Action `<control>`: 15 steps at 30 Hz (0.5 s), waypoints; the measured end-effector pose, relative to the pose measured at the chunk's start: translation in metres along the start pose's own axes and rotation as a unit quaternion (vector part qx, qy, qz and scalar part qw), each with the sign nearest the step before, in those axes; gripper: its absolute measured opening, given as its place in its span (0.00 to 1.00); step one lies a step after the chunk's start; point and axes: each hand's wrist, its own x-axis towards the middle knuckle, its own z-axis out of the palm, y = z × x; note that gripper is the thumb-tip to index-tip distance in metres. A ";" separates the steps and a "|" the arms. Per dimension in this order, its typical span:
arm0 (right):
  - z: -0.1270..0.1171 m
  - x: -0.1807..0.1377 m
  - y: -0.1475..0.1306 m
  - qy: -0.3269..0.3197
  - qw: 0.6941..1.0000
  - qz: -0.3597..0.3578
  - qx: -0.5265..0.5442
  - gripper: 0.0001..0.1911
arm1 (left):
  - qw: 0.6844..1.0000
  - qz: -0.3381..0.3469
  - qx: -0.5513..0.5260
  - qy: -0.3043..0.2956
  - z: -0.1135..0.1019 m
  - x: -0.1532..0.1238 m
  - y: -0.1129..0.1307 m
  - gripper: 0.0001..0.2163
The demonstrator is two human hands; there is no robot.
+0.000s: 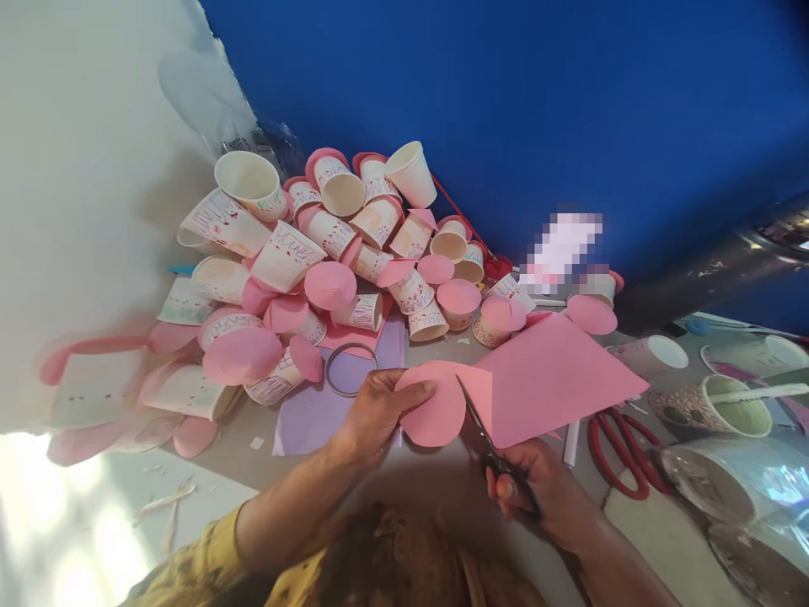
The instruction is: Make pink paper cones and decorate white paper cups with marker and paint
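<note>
My left hand (377, 413) is closed on a piece of pink paper (436, 413), thumb on top, at the middle of the view. The paper's left and lower edge is cut round, while its upper right corner is still square. In my right hand (537, 485) is a pair of black-handled scissors (479, 421), fingers wrapped round the handles. Its blades point up and left, with the tip at the paper near the rounded part. Beyond the scissors lies a larger pink sheet (562, 379), partly behind the held piece.
Paper cups (287, 257) with pink paper discs and drawn marks are heaped behind my hands. A metal ring (350, 369) lies on purple paper (303, 421). Red-handled scissors (625, 455), a white marker (571, 443) and plastic-wrapped cups (733, 480) lie at right. Behind stands a blue wall (506, 93).
</note>
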 end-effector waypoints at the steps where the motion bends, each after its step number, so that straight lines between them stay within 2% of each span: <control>1: 0.000 0.000 -0.002 -0.002 1.000 0.003 0.002 0.30 | 1.000 -0.002 0.010 0.002 0.000 0.001 0.001 0.19; 7: 0.001 0.000 -0.009 -0.001 1.000 0.014 0.000 0.30 | 0.999 -0.001 0.053 -0.008 -0.002 0.001 0.006 0.18; 15: 0.001 0.002 -0.001 0.009 1.000 0.011 0.010 0.33 | 0.996 0.015 0.091 0.001 -0.003 0.002 0.010 0.18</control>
